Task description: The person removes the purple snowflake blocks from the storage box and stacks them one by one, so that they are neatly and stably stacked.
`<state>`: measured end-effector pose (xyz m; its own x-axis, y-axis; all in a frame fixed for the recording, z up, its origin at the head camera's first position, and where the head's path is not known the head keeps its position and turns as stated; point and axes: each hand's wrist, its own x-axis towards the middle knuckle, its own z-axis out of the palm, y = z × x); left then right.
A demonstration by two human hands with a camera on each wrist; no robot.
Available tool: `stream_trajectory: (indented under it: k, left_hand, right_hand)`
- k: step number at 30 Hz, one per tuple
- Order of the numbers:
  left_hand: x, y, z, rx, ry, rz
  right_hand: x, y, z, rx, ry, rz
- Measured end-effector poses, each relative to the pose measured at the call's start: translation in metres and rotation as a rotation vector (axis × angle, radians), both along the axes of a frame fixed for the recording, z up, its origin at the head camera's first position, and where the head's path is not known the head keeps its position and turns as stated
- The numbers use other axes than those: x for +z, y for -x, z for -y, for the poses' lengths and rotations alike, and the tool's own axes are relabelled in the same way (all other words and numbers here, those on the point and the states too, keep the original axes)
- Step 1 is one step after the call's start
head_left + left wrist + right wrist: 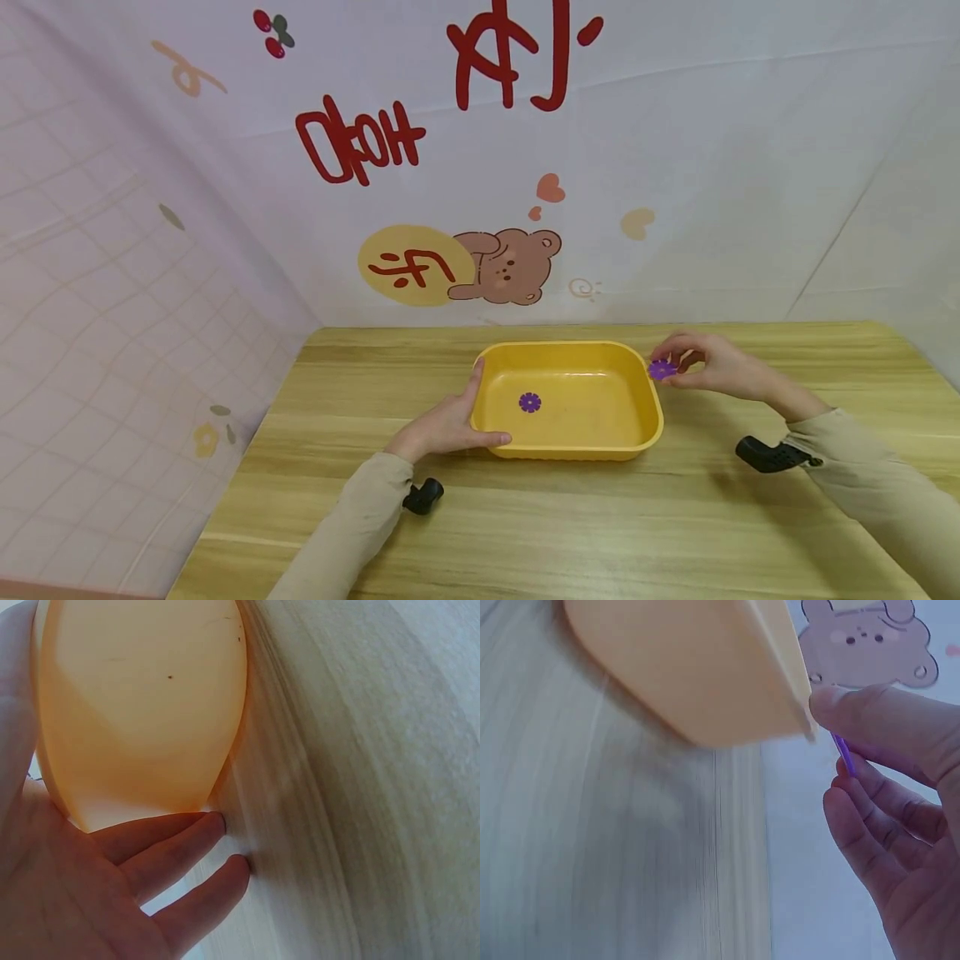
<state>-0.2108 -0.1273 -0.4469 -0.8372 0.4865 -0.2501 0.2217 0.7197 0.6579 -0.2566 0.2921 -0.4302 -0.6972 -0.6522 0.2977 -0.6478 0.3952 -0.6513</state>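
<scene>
A shallow yellow plastic basin (573,453) sits on the wooden table. My left hand (444,423) grips its left end, the thumb over the near rim and the other fingers along the outside wall. In the left wrist view, the fingers (176,851) lie against the wall close to the tabletop. One purple snowflake disc (530,402) lies flat inside the basin, left of its middle. Just beyond the right rim, my right hand (712,367) pinches a second purple snowflake disc (662,370) between thumb and fingers. That disc shows edge-on in the right wrist view.
The wooden table (592,525) reaches back to a white wall sheet (697,167) with red characters and a printed bear (513,268). Another pale sheet (112,275) with a grid pattern hangs along the left side. A black wrist mount (772,455) juts from the right sleeve.
</scene>
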Motion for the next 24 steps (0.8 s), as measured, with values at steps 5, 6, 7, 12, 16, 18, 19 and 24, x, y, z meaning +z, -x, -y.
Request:
stream_trajectory:
  k: [5,6,7,12,16,18,19,24]
  left_hand:
    - [0.001,0.0,0.0,0.004,0.001,0.014]
    - [0.001,0.0,0.0,0.004,0.003,0.012]
    - [0.0,0.0,0.0,0.004,0.004,0.009]
    - [-0.002,0.001,0.0,0.006,0.022,-0.005]
    - [-0.001,0.001,0.0,0.006,0.022,0.003]
    - [0.0,0.001,0.0,0.005,0.024,0.004]
    - [0.0,0.001,0.0,0.004,0.025,0.003]
    - [0.001,0.0,0.0,0.001,0.03,0.004]
  right_hand:
    - [-0.002,0.0,-0.022,-0.061,-0.041,-0.073]
    - [-0.002,0.001,-0.027,-0.071,-0.049,-0.085]
    - [-0.003,0.001,-0.031,-0.083,-0.056,-0.093]
    - [-0.007,0.003,-0.053,-0.137,-0.087,-0.098]
    - [-0.01,0.003,-0.066,-0.162,-0.092,-0.083]
    - [-0.011,0.003,-0.07,-0.167,-0.086,-0.078]
    - [-0.011,0.002,-0.071,-0.171,-0.082,-0.073]
    - [-0.016,0.001,-0.077,-0.201,-0.096,-0.073]
